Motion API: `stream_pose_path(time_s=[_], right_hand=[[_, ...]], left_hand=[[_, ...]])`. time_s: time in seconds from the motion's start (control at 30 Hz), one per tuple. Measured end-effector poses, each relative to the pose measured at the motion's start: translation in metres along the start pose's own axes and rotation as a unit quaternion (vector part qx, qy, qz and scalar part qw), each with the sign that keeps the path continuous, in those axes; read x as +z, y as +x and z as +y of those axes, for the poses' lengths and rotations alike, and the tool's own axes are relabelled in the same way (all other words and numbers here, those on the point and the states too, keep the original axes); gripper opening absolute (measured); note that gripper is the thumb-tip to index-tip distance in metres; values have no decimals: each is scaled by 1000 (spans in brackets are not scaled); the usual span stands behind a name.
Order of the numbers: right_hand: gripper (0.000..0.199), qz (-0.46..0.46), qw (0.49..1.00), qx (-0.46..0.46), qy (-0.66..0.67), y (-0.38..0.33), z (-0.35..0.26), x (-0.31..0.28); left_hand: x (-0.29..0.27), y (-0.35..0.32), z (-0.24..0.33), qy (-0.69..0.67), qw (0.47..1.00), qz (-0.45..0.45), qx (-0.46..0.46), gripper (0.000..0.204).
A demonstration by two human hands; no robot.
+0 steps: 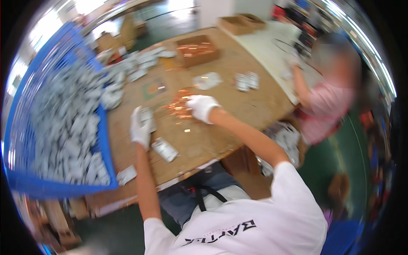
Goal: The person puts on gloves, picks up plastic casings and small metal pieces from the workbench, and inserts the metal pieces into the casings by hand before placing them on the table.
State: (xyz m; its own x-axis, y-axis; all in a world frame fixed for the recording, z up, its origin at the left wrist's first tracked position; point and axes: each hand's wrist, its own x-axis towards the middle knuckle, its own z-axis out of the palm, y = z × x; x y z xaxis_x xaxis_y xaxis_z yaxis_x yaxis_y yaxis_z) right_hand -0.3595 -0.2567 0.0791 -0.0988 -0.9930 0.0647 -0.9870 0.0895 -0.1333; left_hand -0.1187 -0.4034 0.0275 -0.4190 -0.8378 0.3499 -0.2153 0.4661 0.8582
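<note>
My left hand, in a white glove, is closed around a grey-white plastic piece that stands partly hidden behind the fingers. My right hand, also gloved, reaches into the right side of a loose pile of small copper-coloured metal parts. Its fingers are drawn together at the pile; whatever lies between them is too small and blurred to make out. Close by my left wrist, a flat white plastic piece lies on the cardboard-covered table. Another white piece rests near the blue crate.
A big blue crate heaped with grey-white pieces stands at the left. Farther back are a cardboard box of copper parts, a clear plastic bag and some white pieces. A co-worker in pink works at the right.
</note>
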Motion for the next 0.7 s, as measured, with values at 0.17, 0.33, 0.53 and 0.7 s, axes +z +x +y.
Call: stream_pose_path(time_s=[0.17, 0.33, 0.53, 0.7], right_hand=[[11, 135, 968, -60, 203, 46, -63, 1], [18, 233, 916, -106, 310, 92, -106, 43], [21, 241, 897, -79, 362, 95, -122, 56], [19, 255, 879, -62, 398, 93, -116, 64]], left_hand=[[-9, 4, 7, 30, 999, 17, 1, 63], [-8, 4, 6, 43, 998, 25, -23, 58], [-6, 1, 0, 46, 997, 49, -47, 57], [-2, 4, 11, 59, 996, 64, -34, 54]])
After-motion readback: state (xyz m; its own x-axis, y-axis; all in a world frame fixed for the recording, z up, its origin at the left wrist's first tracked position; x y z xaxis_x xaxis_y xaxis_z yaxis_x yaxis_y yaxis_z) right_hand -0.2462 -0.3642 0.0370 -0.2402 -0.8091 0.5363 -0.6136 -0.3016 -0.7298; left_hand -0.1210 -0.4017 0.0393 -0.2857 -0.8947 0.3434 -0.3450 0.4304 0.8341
